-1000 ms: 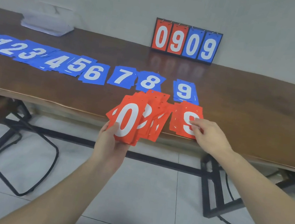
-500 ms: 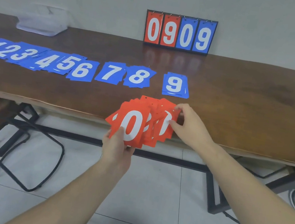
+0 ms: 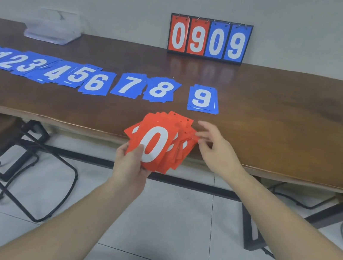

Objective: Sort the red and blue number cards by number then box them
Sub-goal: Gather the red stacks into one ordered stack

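Red plastic number cards [image 3: 159,141] sit fanned in the left hand [image 3: 130,168] at the centre of the frame, its thumb pressed across the lower left of the front card, a white 0, with the fingers curled behind the stack. The right hand [image 3: 217,149] sits just right of the fan, thumb and forefinger pinching the edge of a rear card; its other fingers are loosely spread.

To do this step well, it seems wise to draw one card clear at a time, keeping the left thumb firm so the fan does not slip, and reading each numeral before laying it down.

Each red card's long axis runs from lower left to upper right, punched holes towards the upper right and numerals upright but tilted clockwise.

Beyond the hands, blue number cards [image 3: 97,81] lie in a row, 0 to 9, across the left and middle of the wooden table [image 3: 280,125]. A clear box [image 3: 54,26] rests at upper left; a flip scoreboard [image 3: 208,38] reading 0909 stands at upper centre.
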